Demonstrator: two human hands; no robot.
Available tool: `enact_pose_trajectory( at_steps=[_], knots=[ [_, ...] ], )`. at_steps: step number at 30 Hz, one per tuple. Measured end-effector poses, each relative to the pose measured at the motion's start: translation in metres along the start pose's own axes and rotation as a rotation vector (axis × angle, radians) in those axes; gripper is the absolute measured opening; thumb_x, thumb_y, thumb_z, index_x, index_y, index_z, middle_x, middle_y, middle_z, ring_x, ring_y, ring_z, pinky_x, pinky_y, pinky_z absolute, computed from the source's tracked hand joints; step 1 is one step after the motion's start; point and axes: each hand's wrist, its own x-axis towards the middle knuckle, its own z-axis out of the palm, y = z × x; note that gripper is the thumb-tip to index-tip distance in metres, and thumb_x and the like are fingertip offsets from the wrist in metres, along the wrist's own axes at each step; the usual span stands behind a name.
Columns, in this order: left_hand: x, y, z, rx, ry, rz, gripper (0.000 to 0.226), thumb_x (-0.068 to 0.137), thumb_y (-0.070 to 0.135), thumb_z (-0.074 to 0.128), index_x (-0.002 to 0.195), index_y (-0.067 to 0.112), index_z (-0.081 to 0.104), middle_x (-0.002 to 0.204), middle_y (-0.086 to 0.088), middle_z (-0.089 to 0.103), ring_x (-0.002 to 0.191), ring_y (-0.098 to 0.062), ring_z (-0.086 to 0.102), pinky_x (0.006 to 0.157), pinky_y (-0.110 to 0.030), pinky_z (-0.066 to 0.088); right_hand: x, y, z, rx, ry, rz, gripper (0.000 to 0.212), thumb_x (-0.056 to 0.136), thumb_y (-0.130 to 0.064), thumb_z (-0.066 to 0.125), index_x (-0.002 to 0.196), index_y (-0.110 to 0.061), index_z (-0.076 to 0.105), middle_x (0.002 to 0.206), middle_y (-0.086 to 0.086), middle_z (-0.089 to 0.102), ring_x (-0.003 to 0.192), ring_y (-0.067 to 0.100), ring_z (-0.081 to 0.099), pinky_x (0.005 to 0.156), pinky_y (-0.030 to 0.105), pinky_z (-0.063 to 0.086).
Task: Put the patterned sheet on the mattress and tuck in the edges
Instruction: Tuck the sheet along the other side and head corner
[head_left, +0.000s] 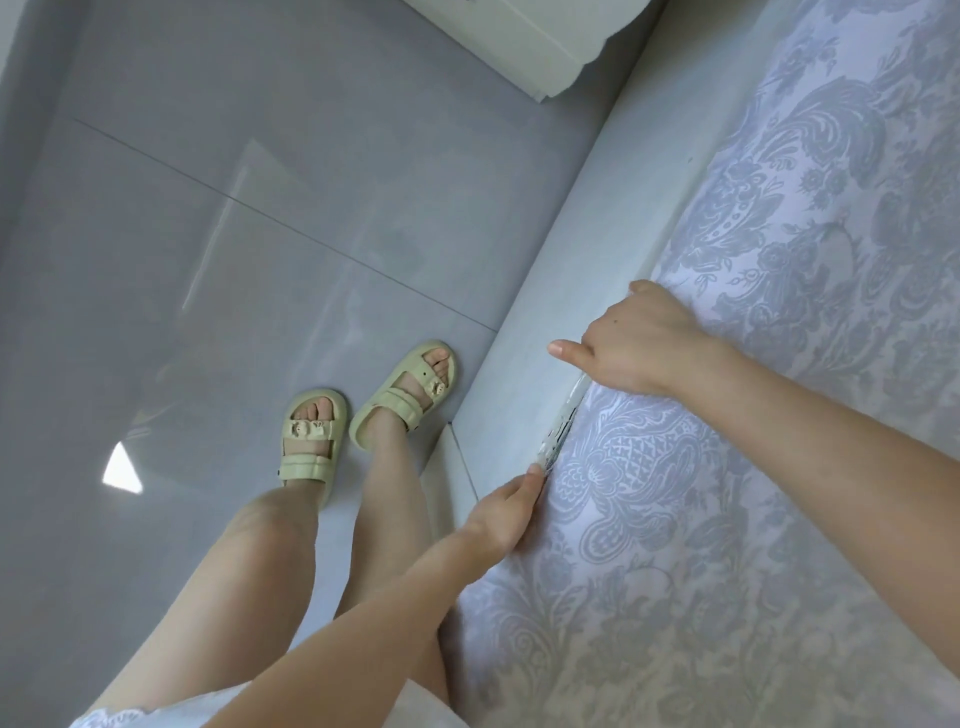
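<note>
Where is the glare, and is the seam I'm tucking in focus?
Head view: triangular glare on the glossy floor left of the sandals; patterned sheet edge between left hand and right hand is sharp; wide-angle lens bows the bed frame.

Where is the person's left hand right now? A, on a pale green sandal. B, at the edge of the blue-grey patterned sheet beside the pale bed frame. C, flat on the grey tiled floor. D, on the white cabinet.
B: the left hand lies at the edge of the blue-grey patterned sheet, right beside the pale bed frame.
</note>
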Motion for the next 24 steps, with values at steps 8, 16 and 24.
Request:
enact_pose_trajectory(
  at_steps=[8, 16, 24],
  knots=[
    [-0.002, -0.031, 0.002, -0.080, -0.145, -0.070, 0.067, 0.088, 0.072, 0.014, 0.133, 0.038, 0.049, 0.139, 0.017, 0.044, 0.126, -0.005, 0.041, 0.109, -0.026, 0.024, -0.053, -0.107, 0.040, 0.220, -0.091, -0.158, 0.062, 0.099, -0.050, 0.013, 0.084, -0.020, 0.065, 0.099, 0.005, 0.069, 0.103, 0.021, 0.057, 0.102, 0.032, 0.028],
    [-0.032, -0.099, -0.028, -0.263, -0.020, -0.004, 0.056, 0.101, 0.046, 0.019, 0.104, 0.017, 0.067, 0.104, 0.003, 0.068, 0.097, -0.010, 0.061, 0.095, -0.023, 0.041, -0.016, -0.148, 0.063, -0.004, -0.497, -0.067, 0.076, 0.095, -0.061, 0.003, 0.124, -0.017, 0.058, 0.138, 0.006, 0.052, 0.131, 0.023, 0.043, 0.098, 0.034, 0.032],
    [-0.043, -0.171, -0.013, -0.201, 0.028, 0.071, 0.049, 0.086, 0.066, 0.029, 0.107, 0.042, 0.067, 0.117, 0.017, 0.065, 0.115, -0.004, 0.055, 0.107, -0.027, 0.034, -0.019, -0.152, 0.065, 0.059, -0.439, -0.020, 0.080, 0.090, -0.069, 0.004, 0.116, -0.019, 0.061, 0.127, 0.005, 0.059, 0.121, 0.026, 0.050, 0.086, 0.033, 0.034]
  ],
)
